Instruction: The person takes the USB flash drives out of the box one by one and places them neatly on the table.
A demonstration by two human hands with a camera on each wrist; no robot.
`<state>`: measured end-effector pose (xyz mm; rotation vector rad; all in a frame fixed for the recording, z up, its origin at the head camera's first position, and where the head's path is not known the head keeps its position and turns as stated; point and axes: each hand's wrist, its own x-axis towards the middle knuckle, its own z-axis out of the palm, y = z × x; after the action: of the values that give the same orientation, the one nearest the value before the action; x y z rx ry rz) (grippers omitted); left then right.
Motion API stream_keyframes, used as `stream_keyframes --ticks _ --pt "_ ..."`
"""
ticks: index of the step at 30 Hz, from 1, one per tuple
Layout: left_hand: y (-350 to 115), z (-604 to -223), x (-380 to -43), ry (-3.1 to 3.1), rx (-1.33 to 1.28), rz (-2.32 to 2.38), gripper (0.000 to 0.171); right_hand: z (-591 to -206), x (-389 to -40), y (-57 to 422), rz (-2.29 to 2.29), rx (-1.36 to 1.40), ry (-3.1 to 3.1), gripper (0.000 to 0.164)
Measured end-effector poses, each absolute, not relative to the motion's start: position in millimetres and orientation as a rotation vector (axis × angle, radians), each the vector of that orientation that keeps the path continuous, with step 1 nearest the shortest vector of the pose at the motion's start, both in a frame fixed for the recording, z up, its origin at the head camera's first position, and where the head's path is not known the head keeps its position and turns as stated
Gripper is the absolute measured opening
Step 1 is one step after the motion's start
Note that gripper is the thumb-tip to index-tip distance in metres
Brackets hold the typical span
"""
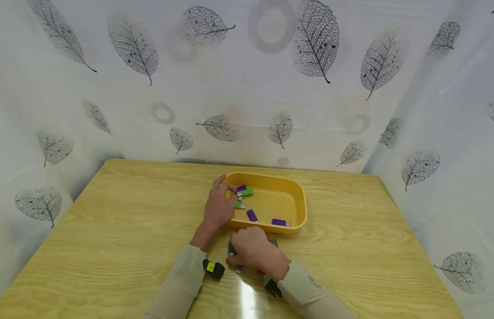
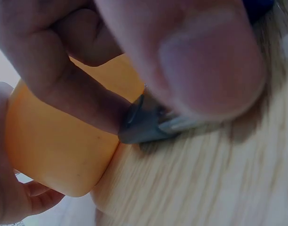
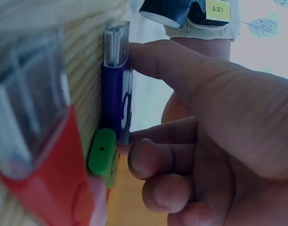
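Observation:
My left hand (image 1: 221, 204) is at the left wall of a yellow plastic tray (image 1: 301, 195), thumb on the inner side and fingers round the outside. In front of the tray my right hand (image 1: 252, 248) pinches a grey USB stick (image 2: 146, 125) lying on the table, index finger at one end and thumb by the metal plug. A purple USB stick (image 3: 113, 96), a green one (image 3: 102, 153) and a red one (image 3: 52, 183) lie close to the right hand. From the head, that hand partly covers these sticks.
Inside the tray lie several USB sticks, among them a green stick (image 1: 247, 192) and a purple stick (image 1: 279, 222). Black bands with small devices (image 1: 213, 269) sit on both wrists. A leaf-patterned curtain (image 1: 247, 88) stands behind the wooden table (image 1: 123, 221).

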<state>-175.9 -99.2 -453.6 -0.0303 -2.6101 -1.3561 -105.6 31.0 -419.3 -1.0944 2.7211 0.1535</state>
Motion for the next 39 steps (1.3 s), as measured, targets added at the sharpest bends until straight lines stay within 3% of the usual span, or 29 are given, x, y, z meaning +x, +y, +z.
stream_keyframes --ticks 15,23,29,39 --pt "-99.4 -454.5 -173.9 -2.579 -0.077 -1.369 0.013 -405.3 -106.2 41.0 -0.013 -1.119 2.665 0.041" --pt "-100.4 -455.4 -176.4 -2.573 -0.081 -1.353 0.014 -379.5 -133.0 70.2 -0.578 -1.033 2.832 0.017" --pt "-99.6 -454.5 -177.0 -2.598 -0.07 -1.347 0.013 -392.8 -162.4 96.3 -0.77 -0.81 3.071 0.007" --pt "-99.0 -454.9 -177.4 -2.608 -0.053 -1.333 0.012 -430.3 -192.5 121.5 -0.679 -0.504 3.013 0.04"
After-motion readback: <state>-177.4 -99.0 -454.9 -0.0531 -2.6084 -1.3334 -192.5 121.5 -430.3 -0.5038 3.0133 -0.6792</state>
